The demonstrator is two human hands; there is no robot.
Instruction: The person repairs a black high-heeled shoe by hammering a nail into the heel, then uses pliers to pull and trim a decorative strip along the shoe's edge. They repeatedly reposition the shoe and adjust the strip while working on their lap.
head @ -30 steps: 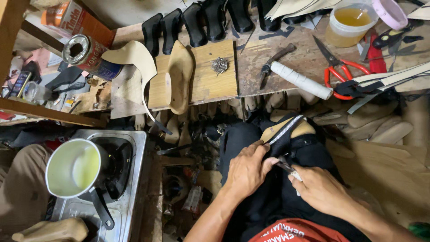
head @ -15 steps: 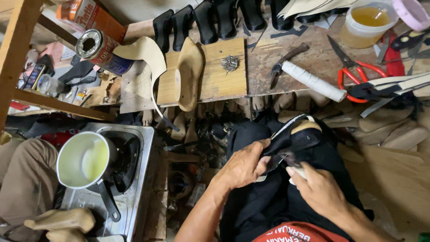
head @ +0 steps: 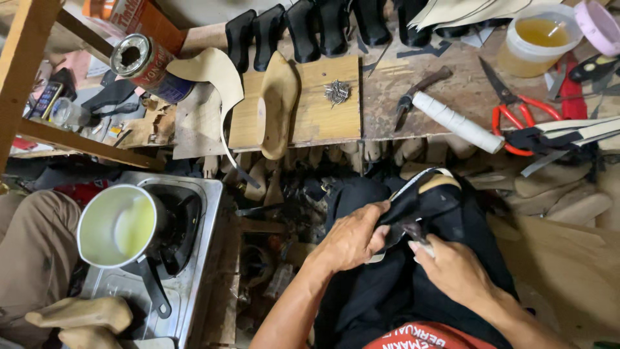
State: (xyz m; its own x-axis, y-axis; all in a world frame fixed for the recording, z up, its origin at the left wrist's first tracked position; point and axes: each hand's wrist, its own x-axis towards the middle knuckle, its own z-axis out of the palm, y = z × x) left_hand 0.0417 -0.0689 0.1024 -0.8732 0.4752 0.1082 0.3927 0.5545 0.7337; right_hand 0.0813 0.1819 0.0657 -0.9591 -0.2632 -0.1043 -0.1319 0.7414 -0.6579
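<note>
Black shoe upper (head: pixel 423 197), stretched over a pale wooden last whose tan tip shows at its far end, is held on the lap above the dark trousers, just below the edge of the wooden workbench (head: pixel 413 97). The left hand (head: pixel 352 239) is closed around the near side of the upper, fingers curled over the black material and pressing it down. The right hand (head: pixel 455 268) is clenched around a small dark tool (head: pixel 413 231), apparently pincers, whose nose is set against the edge of the upper between the two hands; the exact grip on the material is hidden by the fingers. Compared with the frame half a second ago, the hands and the shoe are found in nearly the same grip and place, so the pulling of the edge is judged to be in progress and not finished. Against the frame one second ago, the view has been shifted slightly, and the saucepan (head: pixel 119 226) on the small stove (head: pixel 194 258) is seen further right and lower. The orange-handled scissors (head: pixel 516 106), white roll (head: pixel 455 121), tub of amber glue (head: pixel 536 39) and loose wooden last (head: pixel 278 103) on the bench are unmoved.
</note>
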